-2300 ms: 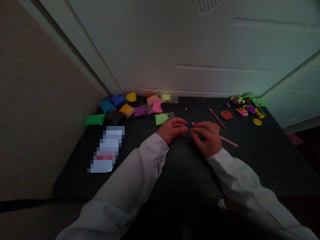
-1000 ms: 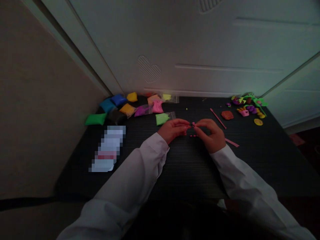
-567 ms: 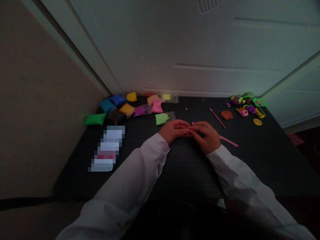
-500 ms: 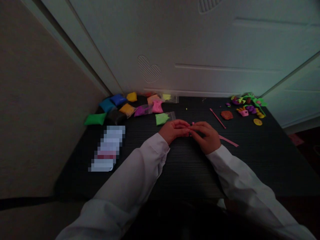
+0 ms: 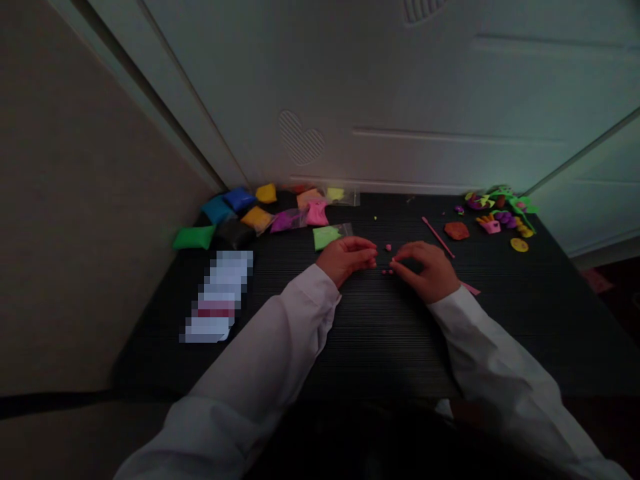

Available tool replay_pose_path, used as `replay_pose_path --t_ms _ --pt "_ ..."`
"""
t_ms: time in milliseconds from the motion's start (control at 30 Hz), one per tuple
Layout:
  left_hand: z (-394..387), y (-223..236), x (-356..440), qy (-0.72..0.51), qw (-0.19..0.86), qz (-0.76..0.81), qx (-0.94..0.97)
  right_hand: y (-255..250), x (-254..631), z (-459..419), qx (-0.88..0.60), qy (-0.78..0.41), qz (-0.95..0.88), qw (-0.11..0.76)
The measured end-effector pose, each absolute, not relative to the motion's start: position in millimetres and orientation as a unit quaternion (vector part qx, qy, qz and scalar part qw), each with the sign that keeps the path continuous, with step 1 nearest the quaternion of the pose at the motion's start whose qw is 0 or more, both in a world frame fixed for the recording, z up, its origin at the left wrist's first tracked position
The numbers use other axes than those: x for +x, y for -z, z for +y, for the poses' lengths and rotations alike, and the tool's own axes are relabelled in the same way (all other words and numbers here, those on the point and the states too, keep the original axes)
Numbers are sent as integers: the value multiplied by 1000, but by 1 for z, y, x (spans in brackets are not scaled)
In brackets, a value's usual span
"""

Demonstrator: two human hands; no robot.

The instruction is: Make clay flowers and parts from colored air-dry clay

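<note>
My left hand [image 5: 349, 259] is closed, thumb against fingers, just in front of the light green clay packet [image 5: 326, 237]; what it grips is too small to make out. To the right, my right hand [image 5: 425, 269] pinches thumb and forefinger together, and whatever lies between the tips cannot be made out. A pink clay lump [image 5: 388, 247] rests on the black table [image 5: 380, 333] between the hands. Below it lie small pink clay balls [image 5: 387, 272], close to the right fingertips. A flat pink tool [image 5: 471, 289] is partly covered by the right hand and sleeve.
Several coloured clay packets, such as a green one [image 5: 194, 237], lie at the back left, behind a blurred phone [image 5: 220, 297]. A thin pink stick [image 5: 439, 237], a reddish-brown clay piece [image 5: 457, 231] and small clay figures [image 5: 489, 225] lie at the right. A white panel [image 5: 400, 100] stands behind.
My hands were together at the fingertips and are now apart, the right one having moved to the right. The pink lump and small balls between them show more fully.
</note>
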State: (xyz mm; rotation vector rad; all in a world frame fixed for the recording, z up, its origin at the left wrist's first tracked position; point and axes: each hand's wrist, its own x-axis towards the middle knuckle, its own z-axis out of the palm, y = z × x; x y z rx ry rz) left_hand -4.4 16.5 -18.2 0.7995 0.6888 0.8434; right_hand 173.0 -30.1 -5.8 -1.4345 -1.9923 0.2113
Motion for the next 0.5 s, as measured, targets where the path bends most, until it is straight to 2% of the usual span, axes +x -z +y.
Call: replay_pose_path --t_ms 133,500 --pt "17 18 -4 -404 774 320 368 12 174 -32 -548 -4 -797 255" --pt "18 18 -3 -414 775 315 358 12 163 -40 -538 39 -824 175"
